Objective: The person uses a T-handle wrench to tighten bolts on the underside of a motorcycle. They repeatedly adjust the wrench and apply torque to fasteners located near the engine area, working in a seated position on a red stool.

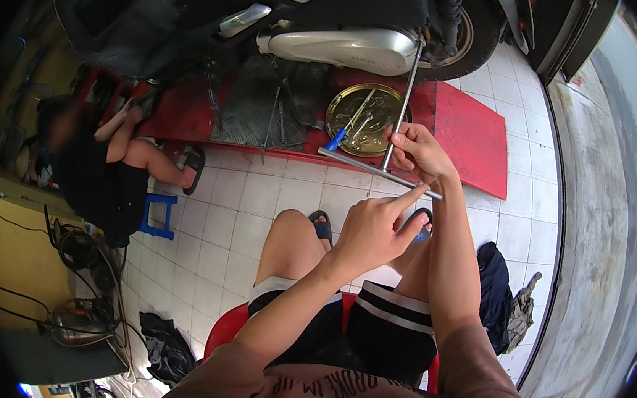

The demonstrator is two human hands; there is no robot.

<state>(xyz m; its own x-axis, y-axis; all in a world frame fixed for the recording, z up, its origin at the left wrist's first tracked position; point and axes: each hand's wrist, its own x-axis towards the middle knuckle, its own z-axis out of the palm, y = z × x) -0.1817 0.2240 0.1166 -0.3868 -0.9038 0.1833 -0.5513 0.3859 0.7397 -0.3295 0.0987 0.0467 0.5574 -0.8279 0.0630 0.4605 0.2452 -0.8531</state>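
Observation:
A long steel T-handle wrench (406,92) reaches up to the rear end of the silver side cover (341,48) on a scooter. My right hand (420,150) is closed around the lower shaft, just above the crossbar (368,165). Below it, my left hand (378,232) has its index finger stretched out against the right end of the crossbar, thumb apart, gripping nothing. Behind the wrench, a round golden tray (333,124) holds small metal parts and a blue-handled screwdriver (336,138). The wrench's tip is too small to make out.
The scooter stands on a red platform (460,120) with a ramp at right. At left, a person (96,162) sits on a blue stool (157,216), hands by the platform. Dark cloths (495,293) lie right of my legs. Cables and a metal tank (83,322) are at lower left.

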